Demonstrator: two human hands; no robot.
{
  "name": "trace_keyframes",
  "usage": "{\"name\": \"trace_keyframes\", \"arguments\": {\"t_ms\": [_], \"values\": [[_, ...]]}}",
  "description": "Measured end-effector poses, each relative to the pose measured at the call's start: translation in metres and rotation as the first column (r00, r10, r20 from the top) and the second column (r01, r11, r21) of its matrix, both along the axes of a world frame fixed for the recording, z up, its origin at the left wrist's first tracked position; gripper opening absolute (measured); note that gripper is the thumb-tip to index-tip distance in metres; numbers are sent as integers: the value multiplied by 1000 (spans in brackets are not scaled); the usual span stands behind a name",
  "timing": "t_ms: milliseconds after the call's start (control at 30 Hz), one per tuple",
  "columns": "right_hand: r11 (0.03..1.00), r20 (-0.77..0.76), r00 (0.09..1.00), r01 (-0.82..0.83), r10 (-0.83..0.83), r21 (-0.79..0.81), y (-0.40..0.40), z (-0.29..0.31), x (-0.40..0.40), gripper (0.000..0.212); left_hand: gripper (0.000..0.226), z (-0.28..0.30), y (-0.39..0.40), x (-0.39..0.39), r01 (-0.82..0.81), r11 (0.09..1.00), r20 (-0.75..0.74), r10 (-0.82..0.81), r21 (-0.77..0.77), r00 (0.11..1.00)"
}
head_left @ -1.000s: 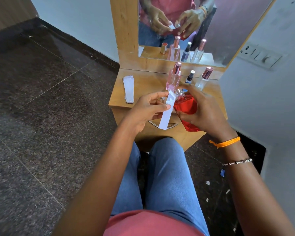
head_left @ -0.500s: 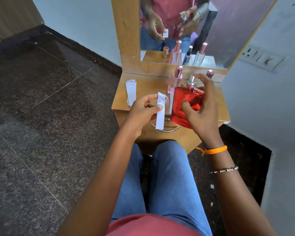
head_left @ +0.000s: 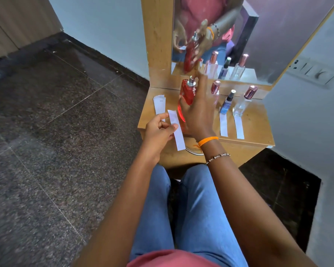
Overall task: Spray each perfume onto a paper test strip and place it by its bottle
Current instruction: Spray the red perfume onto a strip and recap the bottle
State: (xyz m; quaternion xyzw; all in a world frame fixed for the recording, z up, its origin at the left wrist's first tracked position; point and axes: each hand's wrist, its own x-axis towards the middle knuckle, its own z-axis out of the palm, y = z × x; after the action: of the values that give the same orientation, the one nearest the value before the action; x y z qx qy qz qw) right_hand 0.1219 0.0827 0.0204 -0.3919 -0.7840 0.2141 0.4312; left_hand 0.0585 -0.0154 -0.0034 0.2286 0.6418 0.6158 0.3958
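Red perfume bottle (head_left: 187, 93) gripped upright in curled right hand (head_left: 198, 114) above dresser top (head_left: 256, 130), forefinger by the nozzle. Paper test strip (head_left: 176, 130) pinched in left hand (head_left: 158, 132) just beside it. Best aimed squarely at strip's upper end, one short press.

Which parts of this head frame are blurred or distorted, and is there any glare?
Head view: the right hand and red bottle are motion-smeared, and so is their mirror reflection; the left hand and its strip are sharper. Wide-angle distortion tilts the walls and mirror frame. Soft daylight, no harsh glare; only faint sheen on the floor.
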Motion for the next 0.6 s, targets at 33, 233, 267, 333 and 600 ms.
{"name": "trace_keyframes", "arguments": {"t_ms": [33,233,267,333,600], "values": [[1000,21,1000,4,-4,0,1,-3,-3,61,41,-1,0,-1,-3,1000,-1,3,-4,1000],[999,74,997,29,-30,22,-4,-13,-7,66,39,-3,-1,-3,-12,1000,-3,12,7,1000],[1000,85,996,22,-23,21,-5,-13,-7,68,40,-3,-1,-3,-8,1000,2,8,12,1000],[1000,100,995,-2,3,-9,-6,-10,-5,67,40,-1,-1,-1,0,1000,8,-1,18,1000],[982,-155,987,14,-44,-190,-36,-3,41,33,37,2,-2,9,52,999,-38,-51,17,998]]}}
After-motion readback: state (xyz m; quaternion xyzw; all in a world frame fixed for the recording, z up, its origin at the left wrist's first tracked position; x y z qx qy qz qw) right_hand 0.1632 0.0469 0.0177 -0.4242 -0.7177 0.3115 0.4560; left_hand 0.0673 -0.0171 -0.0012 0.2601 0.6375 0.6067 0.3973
